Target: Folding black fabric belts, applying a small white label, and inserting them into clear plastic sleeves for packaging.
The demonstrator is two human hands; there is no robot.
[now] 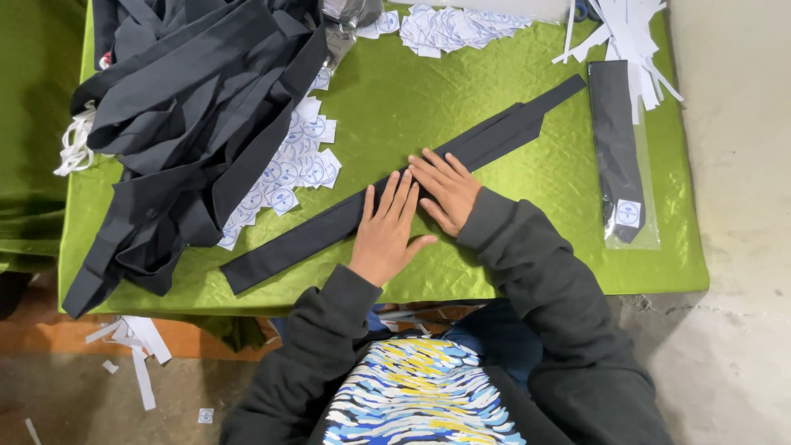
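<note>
Dark tie (329, 227): laid diagonally across the frame's centre on the green desk (535, 156)
Left hand (386, 235): pressed flat on it, fingers spread; nothing gripped
Right hand (446, 189): likewise flat, just beside
Bagged tie (618, 148): upper right

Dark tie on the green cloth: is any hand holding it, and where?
Nothing is gripped. Left hand and right hand press flat on the dark tie, near its middle.

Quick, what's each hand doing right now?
Left hand: open, flat on the long dark fabric necktie.
Right hand: open, flat on the same necktie.
</note>
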